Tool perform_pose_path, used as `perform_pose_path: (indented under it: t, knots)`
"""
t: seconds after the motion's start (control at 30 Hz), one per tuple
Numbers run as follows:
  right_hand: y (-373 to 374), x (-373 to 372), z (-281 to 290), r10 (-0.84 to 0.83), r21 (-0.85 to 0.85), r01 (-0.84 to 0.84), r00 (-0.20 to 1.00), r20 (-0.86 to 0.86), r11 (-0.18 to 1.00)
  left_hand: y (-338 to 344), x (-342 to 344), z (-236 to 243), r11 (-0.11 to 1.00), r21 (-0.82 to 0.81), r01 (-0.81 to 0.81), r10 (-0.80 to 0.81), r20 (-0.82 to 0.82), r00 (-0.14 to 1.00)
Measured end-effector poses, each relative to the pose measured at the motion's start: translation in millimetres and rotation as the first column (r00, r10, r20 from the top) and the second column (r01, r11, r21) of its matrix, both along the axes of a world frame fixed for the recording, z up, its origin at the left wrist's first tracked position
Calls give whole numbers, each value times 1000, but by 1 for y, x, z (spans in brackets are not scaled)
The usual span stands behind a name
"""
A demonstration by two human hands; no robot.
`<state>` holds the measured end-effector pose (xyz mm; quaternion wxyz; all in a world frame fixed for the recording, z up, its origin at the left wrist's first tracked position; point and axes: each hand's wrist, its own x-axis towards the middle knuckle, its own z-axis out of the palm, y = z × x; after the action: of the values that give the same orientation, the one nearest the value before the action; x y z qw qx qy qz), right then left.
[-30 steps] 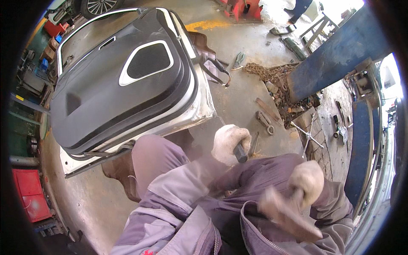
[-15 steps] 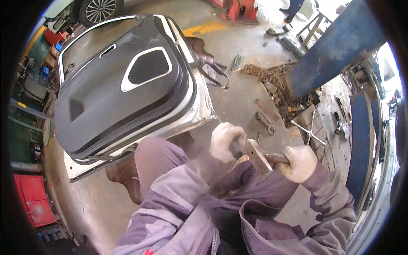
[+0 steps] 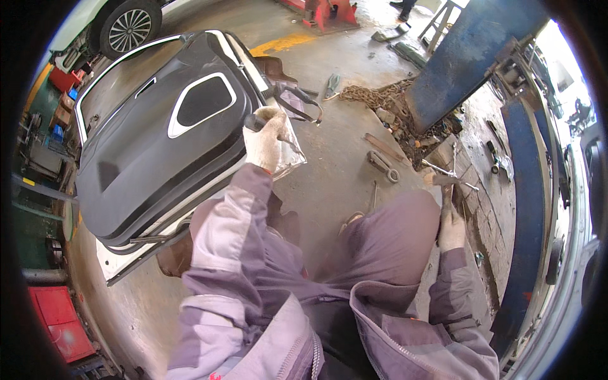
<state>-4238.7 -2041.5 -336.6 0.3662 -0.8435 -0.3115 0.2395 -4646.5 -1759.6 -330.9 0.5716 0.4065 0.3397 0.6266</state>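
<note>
My gloved left hand (image 3: pixel 265 140) is closed on a short dark tool (image 3: pixel 255 120), raised over the near right edge of a white car door with a black trim panel (image 3: pixel 133 183) lying on the floor to my left; whether the tool touches the door, I cannot tell. My gloved right hand (image 3: pixel 451 228) grips a hammer (image 3: pixel 443 180) beside my right knee, head upward. A wrench-like ring tool (image 3: pixel 391 175), a flat rusty bar (image 3: pixel 383 145) and a cross-shaped wheel wrench (image 3: pixel 453 171) lie on the floor ahead of that knee.
A blue lift post (image 3: pixel 453 60) stands at right beside chains (image 3: pixel 370 92) and debris. Behind the door are a car wheel (image 3: pixel 128 30) and red stand (image 3: pixel 326 16). A red toolbox (image 3: pixel 57 320) sits at lower left; someone's dark-clothed legs (image 3: pixel 405 9) show at top.
My left hand has moved up and leftward to the door's edge with its tool. My right hand has swung the hammer from my lap out to the right of my knee.
</note>
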Motion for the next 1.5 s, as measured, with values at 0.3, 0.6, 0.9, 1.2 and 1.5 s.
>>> perform_pose_path:
  t: [0.3,0.6,0.9,1.2,1.5]
  knots:
    - [-124,43,-265,-140,-83,117,910,-390,990,-13,-1,-17,991,100,-95,79,153,985]
    - [-98,30,-295,134,-775,-114,990,-38,622,-69,21,27,956,287,64,34,-323,946]
    - [-38,1,-288,142,-516,-24,971,191,857,19,-136,138,811,569,136,585,-797,-152]
    - [131,0,-336,238,-717,-154,971,17,679,104,-162,42,718,479,505,653,-715,-251]
    - [198,14,-223,591,-387,-590,796,-131,709,93,-138,33,786,551,280,612,-758,-227]
